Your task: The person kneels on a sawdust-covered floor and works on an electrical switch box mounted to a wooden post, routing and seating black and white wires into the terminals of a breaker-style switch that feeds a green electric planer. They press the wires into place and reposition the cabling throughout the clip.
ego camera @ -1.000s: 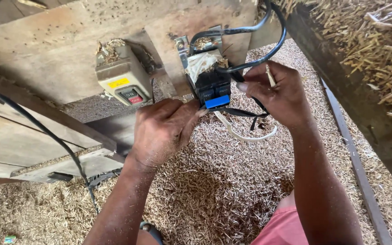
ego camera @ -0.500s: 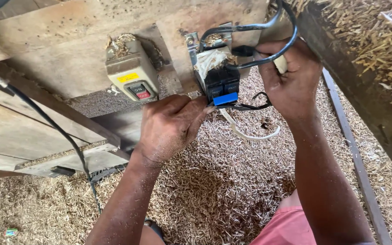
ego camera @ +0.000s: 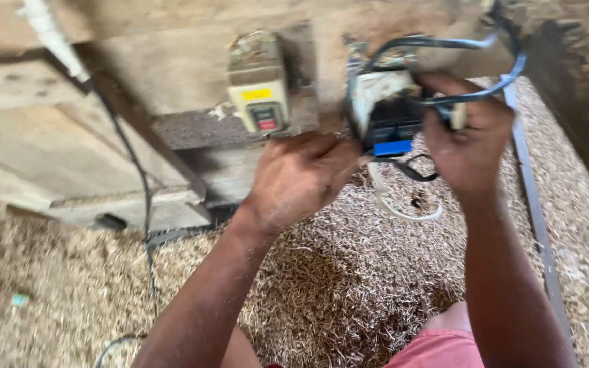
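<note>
cables (ego camera: 444, 48) crowding contactor (ego camera: 384, 116), open below

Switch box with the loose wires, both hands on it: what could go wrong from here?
1. Both bare hands, left hand and right hand, are at the open black and blue switch box; if it is live, shock is possible.
2. The loose white wire and black cable hang free and could snag or pull out.
3. Dry wood shavings lie below; a spark might ignite them.

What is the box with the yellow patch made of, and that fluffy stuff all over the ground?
The switch box looks like smooth cream plastic, dusty and scuffed, though the blur leaves that open. The floor litter seems to be dry wood shavings or chopped straw: pale, thin, loose slivers piled everywhere.
</note>
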